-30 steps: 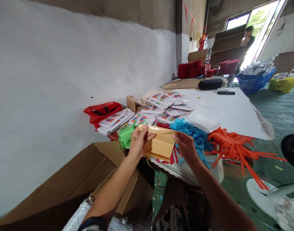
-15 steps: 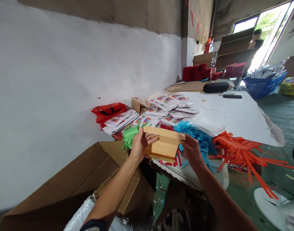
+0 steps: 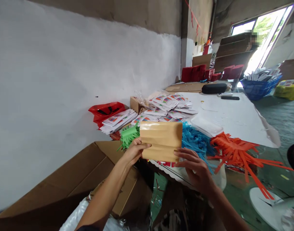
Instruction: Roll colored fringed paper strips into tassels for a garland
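A tan kraft paper envelope (image 3: 161, 136) stands tilted up in front of me, its broad side facing me, with a crease across its middle. My left hand (image 3: 134, 149) pinches its left edge, thumb lying on the front. At the lower right edge, the fingers of my right hand (image 3: 195, 165) lie over the front; its thumb is hidden. Left of the envelope is a bundle of green paper strips (image 3: 129, 134). Blue shredded strips (image 3: 197, 139) lie to its right, and orange strips (image 3: 236, 149) farther right. Behind it lies a pile of white printed packets (image 3: 169, 104).
Below left stands an open cardboard box (image 3: 86, 166). A red plastic bag (image 3: 106, 112) rests by the wall. On the white-covered table (image 3: 224, 112) are a plastic tray (image 3: 207, 125) and a black case (image 3: 213, 88). A blue basket (image 3: 260, 86) and a person are at the far right.
The envelope has turned from lying tilted with its folded flap showing to facing me upright. My left thumb has moved onto its front; my right hand has shifted down its right edge.
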Tool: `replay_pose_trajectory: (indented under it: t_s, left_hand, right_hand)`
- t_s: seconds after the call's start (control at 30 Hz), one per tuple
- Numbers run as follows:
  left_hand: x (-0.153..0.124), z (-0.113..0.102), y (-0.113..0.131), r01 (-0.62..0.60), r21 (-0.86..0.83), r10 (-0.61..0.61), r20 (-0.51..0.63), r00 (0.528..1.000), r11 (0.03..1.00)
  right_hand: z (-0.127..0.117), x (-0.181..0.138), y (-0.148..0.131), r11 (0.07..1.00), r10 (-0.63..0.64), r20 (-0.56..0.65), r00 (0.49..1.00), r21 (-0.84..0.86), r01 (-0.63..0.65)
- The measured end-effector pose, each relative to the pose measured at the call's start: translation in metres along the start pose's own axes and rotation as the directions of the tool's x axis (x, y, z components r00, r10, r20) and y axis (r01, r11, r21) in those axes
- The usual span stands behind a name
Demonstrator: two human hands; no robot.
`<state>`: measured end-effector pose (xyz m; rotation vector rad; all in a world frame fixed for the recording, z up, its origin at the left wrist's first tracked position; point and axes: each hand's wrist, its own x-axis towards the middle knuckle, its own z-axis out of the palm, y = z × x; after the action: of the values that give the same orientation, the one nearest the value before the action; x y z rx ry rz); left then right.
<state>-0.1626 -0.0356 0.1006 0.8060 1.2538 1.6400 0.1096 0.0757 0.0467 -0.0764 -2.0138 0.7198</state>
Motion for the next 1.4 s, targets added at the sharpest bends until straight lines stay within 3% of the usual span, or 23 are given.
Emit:
replay_pose_trajectory:
  t_s: [0.1,0.17,0.3,0.4,0.5,0.6,0.63,0.7,0.8,0.9,0.97,1.07,1.2,1.33,1.4]
  left_hand:
    - [-0.001,0.003,-0.007,-0.053,0.037,0.053,-0.013,0.998,0.998]
    - [-0.001,0.004,-0.012,-0.054,0.074,0.055,-0.01,0.998,0.996]
    - [-0.003,0.003,-0.015,-0.097,0.159,0.11,-0.077,0.991,0.982]
    - [-0.006,0.005,-0.006,-0.254,0.299,0.275,-0.03,0.961,0.92]
    - [-0.01,0.007,0.004,-0.468,0.5,0.524,0.032,0.851,0.729]
    - [-0.014,0.01,0.001,-0.551,0.639,0.711,0.008,0.703,0.536]
    - [-0.015,0.011,-0.003,-0.561,0.661,0.74,0.012,0.673,0.499]
    - [-0.016,0.014,-0.015,-0.568,0.67,0.754,0.018,0.657,0.478]
    - [-0.019,0.019,-0.035,-0.549,0.647,0.701,0.031,0.712,0.529]
    - [-0.022,0.021,-0.046,-0.549,0.653,0.618,0.154,0.771,0.521]
    - [-0.023,0.02,-0.045,-0.565,0.653,0.569,0.241,0.786,0.504]
    - [-0.02,0.016,-0.029,-0.578,0.565,0.542,0.254,0.801,0.589]
    - [-0.003,0.013,0.006,-0.557,0.347,0.554,0.119,0.824,0.754]
    - [0.016,0.014,0.033,-0.443,0.536,0.488,0.067,0.871,0.718]
    - [0.024,0.012,0.035,-0.325,0.585,0.327,0.107,0.939,0.743]
  right_hand:
    - [-0.003,-0.002,0.004,0.962,0.265,-0.145,0.953,0.107,-0.251]
    - [-0.002,0.004,0.003,0.915,0.387,-0.14,0.911,0.183,-0.36]
    - [0.007,0.02,0.002,0.835,0.495,-0.129,0.859,0.345,-0.429]
    - [0.014,0.029,0.002,0.817,0.527,-0.206,0.824,0.388,-0.426]
    - [0.018,0.034,0.001,0.764,0.612,-0.24,0.754,0.424,-0.486]
    - [0.027,0.035,-0.005,0.558,0.725,-0.013,0.688,0.597,-0.577]
    - [0.032,0.036,-0.008,0.492,0.717,0.086,0.692,0.641,-0.589]
    - [0.043,0.037,-0.014,0.427,0.671,0.189,0.717,0.692,-0.581]
    - [0.057,0.039,-0.016,0.495,0.671,0.106,0.734,0.673,-0.549]
    - [0.06,0.039,-0.005,0.598,0.689,-0.009,0.725,0.572,-0.562]
    - [0.057,0.036,0.006,0.649,0.677,-0.017,0.736,0.485,-0.586]
    - [0.051,0.03,0.019,0.682,0.646,0.034,0.763,0.425,-0.596]
    - [0.047,0.023,0.024,0.674,0.647,0.098,0.756,0.391,-0.627]
    - [0.05,0.017,0.026,0.692,0.613,0.211,0.761,0.323,-0.646]
    - [0.051,0.016,0.028,0.688,0.598,0.244,0.763,0.332,-0.645]
